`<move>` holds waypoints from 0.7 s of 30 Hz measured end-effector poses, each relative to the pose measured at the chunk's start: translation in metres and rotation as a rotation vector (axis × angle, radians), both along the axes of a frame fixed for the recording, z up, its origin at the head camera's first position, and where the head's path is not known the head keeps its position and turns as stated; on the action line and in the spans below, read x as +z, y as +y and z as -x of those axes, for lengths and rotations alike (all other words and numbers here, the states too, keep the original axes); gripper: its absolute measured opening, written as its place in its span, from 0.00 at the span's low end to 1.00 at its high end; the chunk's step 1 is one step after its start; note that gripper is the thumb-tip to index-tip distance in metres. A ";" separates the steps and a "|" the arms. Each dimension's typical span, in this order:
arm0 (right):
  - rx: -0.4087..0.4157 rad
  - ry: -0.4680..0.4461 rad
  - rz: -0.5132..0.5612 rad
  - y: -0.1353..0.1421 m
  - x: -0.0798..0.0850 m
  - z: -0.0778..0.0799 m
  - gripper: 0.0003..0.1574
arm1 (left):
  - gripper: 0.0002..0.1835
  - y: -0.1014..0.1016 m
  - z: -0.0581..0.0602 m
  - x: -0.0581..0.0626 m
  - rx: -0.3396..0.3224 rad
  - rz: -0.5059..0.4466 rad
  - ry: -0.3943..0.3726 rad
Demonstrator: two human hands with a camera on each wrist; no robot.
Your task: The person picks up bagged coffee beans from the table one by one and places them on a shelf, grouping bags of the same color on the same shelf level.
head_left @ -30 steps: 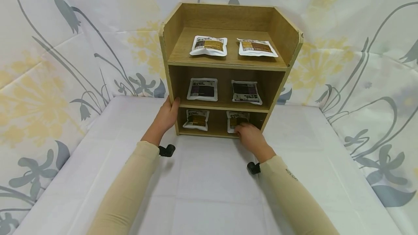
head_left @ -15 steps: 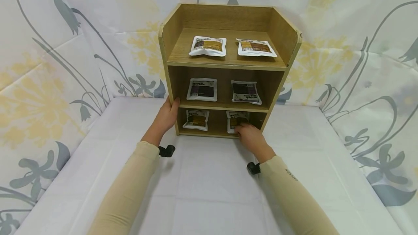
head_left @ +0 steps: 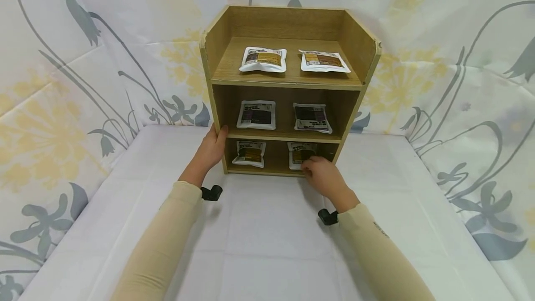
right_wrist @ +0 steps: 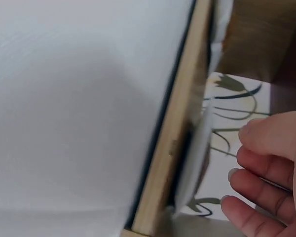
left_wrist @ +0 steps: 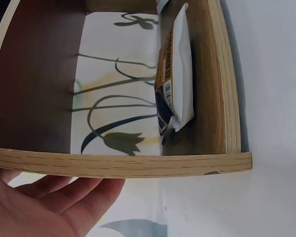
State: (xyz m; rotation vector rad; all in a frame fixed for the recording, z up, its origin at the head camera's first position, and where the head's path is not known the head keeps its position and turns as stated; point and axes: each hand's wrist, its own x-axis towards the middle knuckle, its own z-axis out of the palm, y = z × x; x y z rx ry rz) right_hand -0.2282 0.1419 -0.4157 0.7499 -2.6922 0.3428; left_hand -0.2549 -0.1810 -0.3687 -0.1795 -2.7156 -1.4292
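A wooden shelf unit (head_left: 288,82) with three levels stands against the cloth backdrop. My left hand (head_left: 211,147) grips its left side panel, thumb at the front edge; in the left wrist view the fingers (left_wrist: 91,200) lie along the panel's outer face. By the right pouch (head_left: 297,153) on the bottom level is my right hand (head_left: 325,176). In the right wrist view its loosely bent fingers (right_wrist: 261,190) hold nothing and stand apart from the white pouch (right_wrist: 196,155). The left pouch (head_left: 249,153) lies on the same level.
Two pouches lie on the middle level, a left dark-labelled pouch (head_left: 257,115) and a right one (head_left: 311,118). On the top level lie two yellow-and-brown-labelled pouches, left (head_left: 263,59) and right (head_left: 324,62). A white cloth (head_left: 267,236) covers the table; flowered cloth (head_left: 83,82) hangs behind.
My right hand has shifted slightly rightward, away from the lower right pouch. My left hand keeps its place on the side panel. The head view has moved a little.
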 end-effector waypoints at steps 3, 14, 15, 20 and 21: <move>0.008 -0.007 0.030 0.002 0.009 -0.005 0.06 | 0.37 -0.002 0.001 0.001 -0.001 0.008 -0.005; -0.014 0.007 0.114 0.025 0.031 -0.012 0.07 | 0.43 -0.014 -0.003 0.012 0.007 0.159 -0.074; -0.014 0.005 0.125 0.029 0.032 -0.013 0.07 | 0.43 -0.015 -0.004 0.012 0.005 0.186 -0.063; -0.059 0.020 0.175 0.047 0.041 -0.016 0.09 | 0.44 -0.024 -0.013 0.011 0.020 0.347 -0.020; -0.075 0.028 0.184 0.051 0.043 -0.017 0.09 | 0.44 -0.026 -0.015 0.011 0.024 0.377 -0.019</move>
